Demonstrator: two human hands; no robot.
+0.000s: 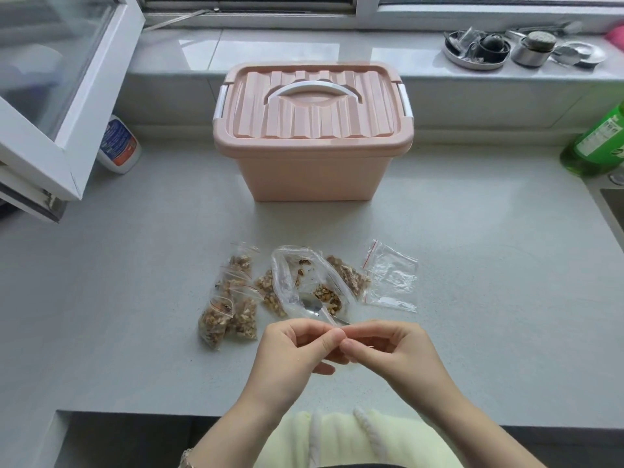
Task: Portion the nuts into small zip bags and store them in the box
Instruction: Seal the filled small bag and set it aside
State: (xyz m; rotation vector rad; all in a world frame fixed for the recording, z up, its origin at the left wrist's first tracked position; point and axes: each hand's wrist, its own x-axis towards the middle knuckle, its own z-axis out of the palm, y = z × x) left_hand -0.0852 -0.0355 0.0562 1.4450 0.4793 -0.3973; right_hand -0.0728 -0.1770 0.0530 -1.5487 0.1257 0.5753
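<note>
Home kitchen w/ counter (472, 265), sink corner (615, 206), green btl (597, 143), window sill (202, 52).

Pale grey countertop (135, 298) below daylit open window (57, 62).

Clear item (340, 330) pinched by left hand (290, 347), right hand (391, 346) stayed too faint to identify. Spoon (309, 304) handle end hid behind fingers. Green bottle (597, 143) cropped at right edge.

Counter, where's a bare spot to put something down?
Bare counter lies left of the filled bags, toward the white bottle, and right of the empty zip bag, toward the green bottle. The strip between pink box and bags is free too. Crowded: the middle, around the big nut bag and spoon.
</note>
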